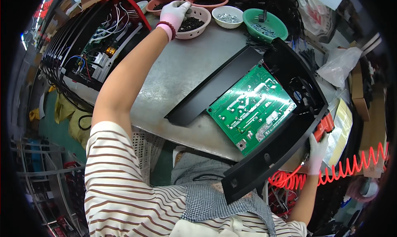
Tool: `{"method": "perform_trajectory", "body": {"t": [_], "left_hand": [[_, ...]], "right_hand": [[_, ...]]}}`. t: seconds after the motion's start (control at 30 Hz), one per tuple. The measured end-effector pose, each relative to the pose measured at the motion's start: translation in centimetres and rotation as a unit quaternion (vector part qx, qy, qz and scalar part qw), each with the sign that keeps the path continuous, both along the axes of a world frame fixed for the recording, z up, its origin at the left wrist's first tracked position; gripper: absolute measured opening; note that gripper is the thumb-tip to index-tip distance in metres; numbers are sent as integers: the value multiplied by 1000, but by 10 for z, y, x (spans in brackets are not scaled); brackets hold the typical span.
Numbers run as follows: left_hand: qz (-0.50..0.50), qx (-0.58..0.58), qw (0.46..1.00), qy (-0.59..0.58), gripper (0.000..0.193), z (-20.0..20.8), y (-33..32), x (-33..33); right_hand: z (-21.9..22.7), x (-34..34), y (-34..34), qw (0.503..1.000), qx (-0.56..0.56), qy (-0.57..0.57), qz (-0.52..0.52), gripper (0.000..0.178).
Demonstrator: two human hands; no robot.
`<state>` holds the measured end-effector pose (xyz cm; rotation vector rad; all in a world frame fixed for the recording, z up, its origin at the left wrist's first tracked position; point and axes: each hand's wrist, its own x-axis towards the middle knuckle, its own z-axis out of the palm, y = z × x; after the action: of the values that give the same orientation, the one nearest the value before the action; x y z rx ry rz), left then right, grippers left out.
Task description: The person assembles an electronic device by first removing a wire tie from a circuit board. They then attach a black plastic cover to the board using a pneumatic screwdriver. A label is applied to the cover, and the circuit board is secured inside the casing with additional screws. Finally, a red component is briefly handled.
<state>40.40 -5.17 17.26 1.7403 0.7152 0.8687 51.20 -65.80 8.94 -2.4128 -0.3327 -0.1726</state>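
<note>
My left hand (pixel 174 14), in a white and pink glove, is raised above the rim of a pink bowl (pixel 202 29) of small black screws. Its fingers are curled together, and whatever they hold is too small to make out. My right hand (pixel 317 148), also gloved, grips a red air screwdriver (pixel 324 127) beside the curved edge of a black casing (pixel 264 164). Inside that casing lies a green circuit board (pixel 248 108) with its soldered side up. A black panel (pixel 206 90) stands along the board's far left side.
Behind the casing are a white bowl (pixel 227 24) and a green bowl (pixel 253 17) of metal parts. An opened red and black machine (pixel 99 42) with wiring sits at left on the metal table (pixel 165 71). A coiled red air hose (pixel 343 171) stretches at right.
</note>
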Motion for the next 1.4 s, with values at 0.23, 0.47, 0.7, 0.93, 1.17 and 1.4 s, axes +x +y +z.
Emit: {"method": "perform_trajectory", "body": {"t": [0.23, 0.47, 0.7, 0.93, 1.17, 1.4], "left_hand": [[-354, -533, 757, -135, 26, 45, -159, -51], [-425, -563, 698, -124, 36, 55, -248, -104], [-468, -449, 759, -49, 29, 48, -269, -87], [-488, -335, 805, -32, 35, 61, -309, -82], [-447, -267, 854, 7, 34, 68, -318, -99], [-429, -211, 878, -17, 26, 68, -322, -103]], "right_hand": [[-1, 75, -33, 989, -22, 137, -41, 46], [26, -4, -35, 842, 401, 359, -32, 22], [57, -99, -59, 674, 638, 336, 160, 56], [128, -130, -15, 760, 460, 376, 265, 66], [130, -144, 10, 804, 449, 334, 201, 69], [128, -147, 8, 822, 425, 310, 217, 70]]}}
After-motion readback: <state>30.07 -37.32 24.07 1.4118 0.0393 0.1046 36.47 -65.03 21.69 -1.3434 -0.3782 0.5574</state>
